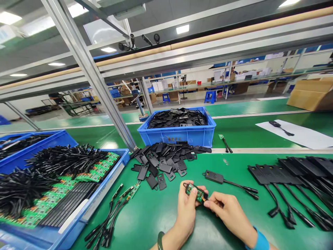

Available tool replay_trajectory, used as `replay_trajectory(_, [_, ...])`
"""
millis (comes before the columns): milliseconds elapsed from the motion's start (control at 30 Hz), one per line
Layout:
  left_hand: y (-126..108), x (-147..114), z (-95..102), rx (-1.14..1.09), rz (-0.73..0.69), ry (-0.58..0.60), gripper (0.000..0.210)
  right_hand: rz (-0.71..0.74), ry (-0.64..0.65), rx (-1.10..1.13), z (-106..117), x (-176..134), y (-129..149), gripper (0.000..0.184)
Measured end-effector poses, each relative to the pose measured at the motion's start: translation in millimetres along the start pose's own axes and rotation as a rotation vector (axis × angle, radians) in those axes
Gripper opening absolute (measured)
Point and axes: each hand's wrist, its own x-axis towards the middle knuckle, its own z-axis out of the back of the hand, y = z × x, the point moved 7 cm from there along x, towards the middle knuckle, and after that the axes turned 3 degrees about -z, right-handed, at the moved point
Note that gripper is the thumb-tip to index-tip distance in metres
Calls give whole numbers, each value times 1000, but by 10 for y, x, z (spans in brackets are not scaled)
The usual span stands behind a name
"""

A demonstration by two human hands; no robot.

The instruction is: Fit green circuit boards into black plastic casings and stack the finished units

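Observation:
My left hand (186, 211) is closed around a black plastic case half with a green circuit board (200, 196) seated in it, the thumb pressing on the board. At the board's right end, my right hand (230, 210) pinches the short black cable (205, 196) where thin coloured wires meet the board. The rest of that cable is hidden behind my fingers. Just beyond my hands lies a closed black case with a split cable (214, 176). Loose black case halves (166, 166) are heaped behind my left hand. Several cabled boards (134, 191) lie to the left.
A blue bin (179, 136) full of black case parts stands at the back. At left, a blue tray (104, 194) holds cabled boards. Rows of cased units (275, 173) lie at right. A metal post (96, 80) rises left of the bin; a white sheet (309, 133) lies back right.

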Motion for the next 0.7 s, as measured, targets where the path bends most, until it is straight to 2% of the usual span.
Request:
replay_trajectory(133, [-55, -18, 0, 70, -68, -5, 30, -79, 80, 68, -60, 41, -46, 38])
replay_trajectory(300, [-101, -16, -20, 151, -96, 23, 31, -84, 183, 145, -92, 72, -49, 38])
replay_trajectory(567, [-129, -20, 0, 228, -142, 0, 26, 10, 52, 3, -68, 101, -11, 39])
replay_trajectory(700, [-52, 40, 6, 159, -3, -26, 28, 52, 109, -61, -87, 104, 47, 38])
